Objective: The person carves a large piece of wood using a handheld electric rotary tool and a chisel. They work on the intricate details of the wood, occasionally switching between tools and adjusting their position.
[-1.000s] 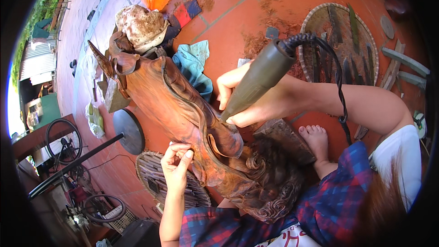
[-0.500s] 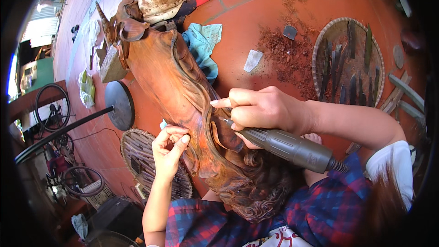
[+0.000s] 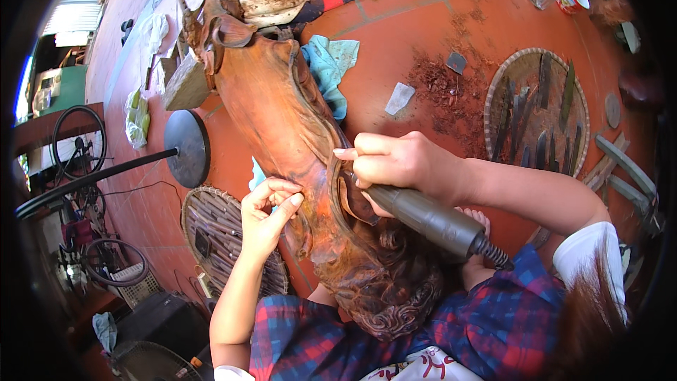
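A long reddish-brown wooden carving runs from 11 o'clock down to the person's lap at 6 o'clock, over a red tiled floor. The right hand is closed around a grey rotary power carver, its tip pressed into the carving's curved groove (the bit itself is hidden). The left hand, fingers bent, pinches the carving's left edge. A round woven tray of chisels lies at 3 o'clock.
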A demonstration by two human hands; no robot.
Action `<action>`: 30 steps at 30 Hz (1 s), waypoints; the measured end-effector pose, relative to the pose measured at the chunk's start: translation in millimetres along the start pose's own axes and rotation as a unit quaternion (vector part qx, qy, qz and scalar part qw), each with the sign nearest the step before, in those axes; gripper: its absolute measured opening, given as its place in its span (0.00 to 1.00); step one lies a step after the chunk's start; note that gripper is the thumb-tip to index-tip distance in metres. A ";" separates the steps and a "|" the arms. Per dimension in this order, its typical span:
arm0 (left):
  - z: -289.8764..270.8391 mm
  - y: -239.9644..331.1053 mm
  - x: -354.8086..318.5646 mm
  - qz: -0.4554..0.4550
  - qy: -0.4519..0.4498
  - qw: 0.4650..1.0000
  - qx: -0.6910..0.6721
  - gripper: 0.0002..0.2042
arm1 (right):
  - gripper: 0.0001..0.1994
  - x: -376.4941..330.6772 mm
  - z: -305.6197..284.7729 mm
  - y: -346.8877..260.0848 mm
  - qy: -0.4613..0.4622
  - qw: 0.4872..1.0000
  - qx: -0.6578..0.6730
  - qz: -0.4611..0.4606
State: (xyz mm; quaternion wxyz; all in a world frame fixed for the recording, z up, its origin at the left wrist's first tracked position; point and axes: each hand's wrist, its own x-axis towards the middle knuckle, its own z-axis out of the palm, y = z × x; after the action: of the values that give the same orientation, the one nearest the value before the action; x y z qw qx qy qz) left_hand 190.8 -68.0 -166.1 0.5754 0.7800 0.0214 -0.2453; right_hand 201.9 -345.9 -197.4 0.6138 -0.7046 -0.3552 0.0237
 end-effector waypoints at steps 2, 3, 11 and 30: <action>-0.2 0.2 1.9 -0.005 0.002 1.000 0.004 0.04 | 0.10 4.8 -3.7 -5.6 0.004 0.999 0.012 0.041; -0.3 0.7 2.4 -0.006 0.000 1.000 0.002 0.04 | 0.09 7.8 -3.5 -2.9 0.021 0.999 0.003 0.033; -8.7 -7.0 4.7 -0.002 -0.007 1.000 -0.007 0.05 | 0.08 26.3 -4.2 0.6 0.010 0.999 -0.028 0.013; -2.8 -6.1 4.2 0.009 0.017 0.999 0.027 0.05 | 0.10 20.8 -4.6 11.2 0.063 0.995 0.075 -0.012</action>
State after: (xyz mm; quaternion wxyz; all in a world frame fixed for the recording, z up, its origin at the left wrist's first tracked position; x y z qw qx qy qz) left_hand 193.6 -64.4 -172.6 0.5556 0.7994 0.0175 -0.2278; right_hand 224.8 -338.7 -197.8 0.6865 -0.6523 -0.3212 -0.0019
